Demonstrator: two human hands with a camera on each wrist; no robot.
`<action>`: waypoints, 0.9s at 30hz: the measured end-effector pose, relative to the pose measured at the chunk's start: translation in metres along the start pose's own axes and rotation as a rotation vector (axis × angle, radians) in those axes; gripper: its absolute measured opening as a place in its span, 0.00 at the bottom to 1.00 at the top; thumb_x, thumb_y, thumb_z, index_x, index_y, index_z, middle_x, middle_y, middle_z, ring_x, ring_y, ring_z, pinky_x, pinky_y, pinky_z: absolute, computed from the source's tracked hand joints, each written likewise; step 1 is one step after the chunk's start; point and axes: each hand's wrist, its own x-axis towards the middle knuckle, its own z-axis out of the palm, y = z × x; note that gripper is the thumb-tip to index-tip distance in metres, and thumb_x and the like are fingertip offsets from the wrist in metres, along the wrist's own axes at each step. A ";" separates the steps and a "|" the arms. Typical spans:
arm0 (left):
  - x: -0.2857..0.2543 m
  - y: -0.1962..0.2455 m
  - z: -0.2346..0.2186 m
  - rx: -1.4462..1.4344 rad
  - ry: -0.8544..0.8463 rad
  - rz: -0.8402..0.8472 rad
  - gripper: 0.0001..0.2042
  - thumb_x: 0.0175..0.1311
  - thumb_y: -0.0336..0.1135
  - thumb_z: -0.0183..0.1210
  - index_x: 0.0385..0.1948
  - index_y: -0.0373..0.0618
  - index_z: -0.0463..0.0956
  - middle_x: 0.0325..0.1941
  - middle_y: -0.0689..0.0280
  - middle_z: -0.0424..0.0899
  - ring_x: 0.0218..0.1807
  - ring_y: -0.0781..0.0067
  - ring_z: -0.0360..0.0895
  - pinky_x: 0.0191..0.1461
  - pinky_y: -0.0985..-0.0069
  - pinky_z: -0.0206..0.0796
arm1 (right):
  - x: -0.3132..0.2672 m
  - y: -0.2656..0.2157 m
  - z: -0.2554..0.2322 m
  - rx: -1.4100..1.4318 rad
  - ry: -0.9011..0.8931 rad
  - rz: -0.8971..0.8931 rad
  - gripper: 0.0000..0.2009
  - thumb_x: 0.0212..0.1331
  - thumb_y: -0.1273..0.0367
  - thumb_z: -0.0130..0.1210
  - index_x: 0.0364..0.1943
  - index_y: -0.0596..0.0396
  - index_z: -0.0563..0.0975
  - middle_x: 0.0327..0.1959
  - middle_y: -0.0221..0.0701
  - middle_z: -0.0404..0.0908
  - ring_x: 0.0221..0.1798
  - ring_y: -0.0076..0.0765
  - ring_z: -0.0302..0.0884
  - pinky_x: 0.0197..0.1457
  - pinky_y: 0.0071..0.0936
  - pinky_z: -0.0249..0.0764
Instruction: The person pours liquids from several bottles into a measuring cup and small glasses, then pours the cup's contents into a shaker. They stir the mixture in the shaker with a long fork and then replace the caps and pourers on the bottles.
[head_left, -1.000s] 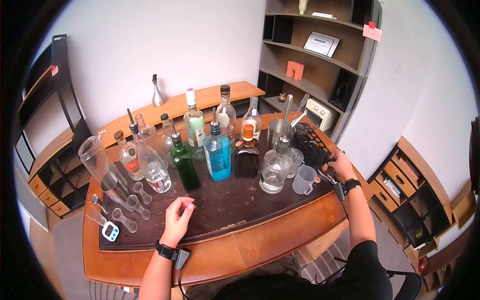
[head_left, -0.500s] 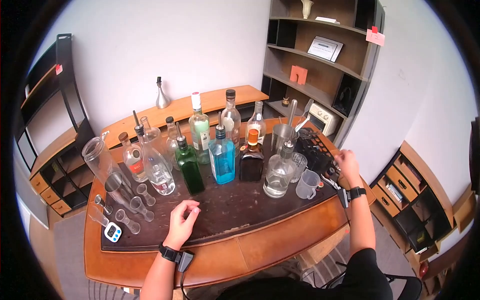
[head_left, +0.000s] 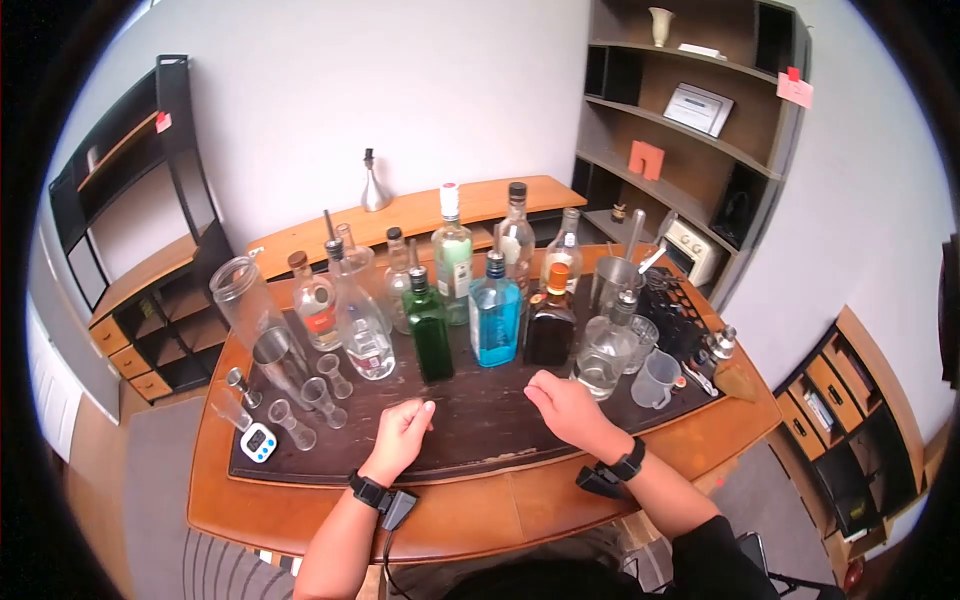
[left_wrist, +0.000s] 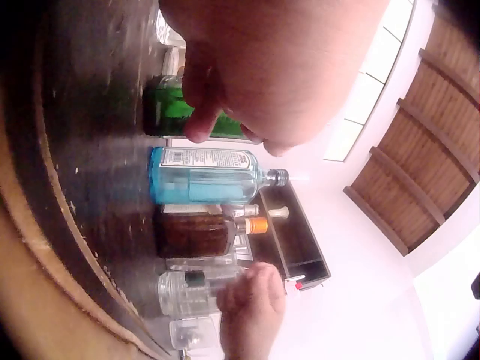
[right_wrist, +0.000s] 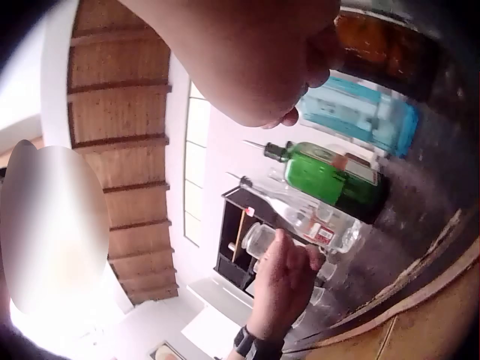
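My left hand is above the front of the dark table mat, its fingers loosely curled with nothing in them. My right hand hangs to its right, also loosely curled and holding nothing, in front of the brown bottle with an orange cap. Behind and between the hands stand a green bottle with a pourer and a blue bottle. A clear bottle with a pourer stands just beyond the right hand. In the left wrist view, the right hand shows near the clear glassware.
Several small hourglass-shaped measuring glasses, a white timer and a tall shaker occupy the left. To the right are a plastic jug, a metal mixing cup and a black tray. More bottles line the back.
My right hand has come away from the items at the table's right edge to the front middle. The left hand stays over the mat's front. The head view has shifted, so things appear further right.
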 end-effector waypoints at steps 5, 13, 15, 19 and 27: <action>0.001 0.006 -0.003 -0.099 0.014 -0.185 0.11 0.78 0.34 0.50 0.33 0.39 0.74 0.20 0.66 0.76 0.26 0.79 0.74 0.33 0.76 0.66 | 0.006 0.049 0.040 0.250 -0.112 0.171 0.09 0.65 0.78 0.54 0.49 0.57 0.74 0.28 0.33 0.74 0.31 0.26 0.75 0.36 0.26 0.72; 0.004 0.002 -0.002 0.051 0.040 0.096 0.05 0.64 0.19 0.59 0.36 0.40 0.80 0.36 0.66 0.80 0.39 0.74 0.77 0.42 0.77 0.71 | -0.003 0.099 0.056 0.708 0.235 0.429 0.08 0.66 0.77 0.53 0.47 0.56 0.75 0.33 0.24 0.77 0.33 0.18 0.72 0.34 0.18 0.70; 0.004 -0.001 -0.001 0.038 0.031 0.081 0.06 0.61 0.18 0.59 0.34 0.42 0.80 0.35 0.66 0.80 0.39 0.73 0.77 0.42 0.77 0.70 | -0.003 0.101 0.055 0.783 0.247 0.434 0.05 0.67 0.76 0.54 0.44 0.55 0.76 0.32 0.22 0.76 0.31 0.16 0.70 0.32 0.18 0.68; 0.004 -0.005 -0.005 0.104 0.067 0.084 0.09 0.56 0.18 0.59 0.35 0.42 0.81 0.34 0.66 0.78 0.35 0.72 0.77 0.40 0.77 0.70 | -0.005 0.097 0.056 0.762 0.221 0.469 0.01 0.67 0.74 0.56 0.40 0.55 0.77 0.29 0.19 0.75 0.29 0.14 0.68 0.31 0.17 0.65; 0.019 0.054 -0.102 0.513 0.799 0.194 0.20 0.53 0.25 0.67 0.49 0.40 0.76 0.49 0.57 0.78 0.53 0.59 0.76 0.59 0.66 0.69 | -0.006 0.087 0.053 0.604 0.254 0.371 0.06 0.68 0.72 0.58 0.32 0.57 0.77 0.23 0.17 0.70 0.27 0.11 0.63 0.30 0.18 0.61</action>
